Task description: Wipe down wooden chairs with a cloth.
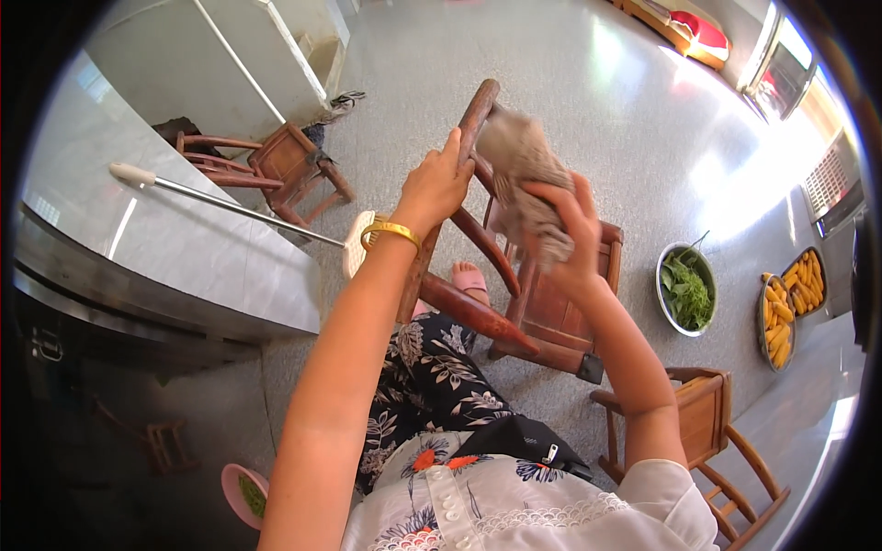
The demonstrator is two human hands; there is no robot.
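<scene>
A reddish-brown wooden chair (558, 310) stands in front of me, its seat to the right of my legs and its backrest rising towards me. My left hand (441, 182), with a gold bangle at the wrist, grips the top rail (479, 113) of the backrest. In my right hand (575, 224) is a bunched grey-brown cloth (527, 162), slightly blurred. The cloth's upper end lies against the rail near its far end, just right of my left hand. Curved wooden slats show below the rail, partly behind the cloth and my hands.
Another wooden chair (286, 162) stands at the upper left, and a lighter one (703, 413) at the lower right. A long-handled brush (248, 212) leans over the counter (207, 255). A basin of greens (688, 289) and baskets of corn (778, 324) sit on the right.
</scene>
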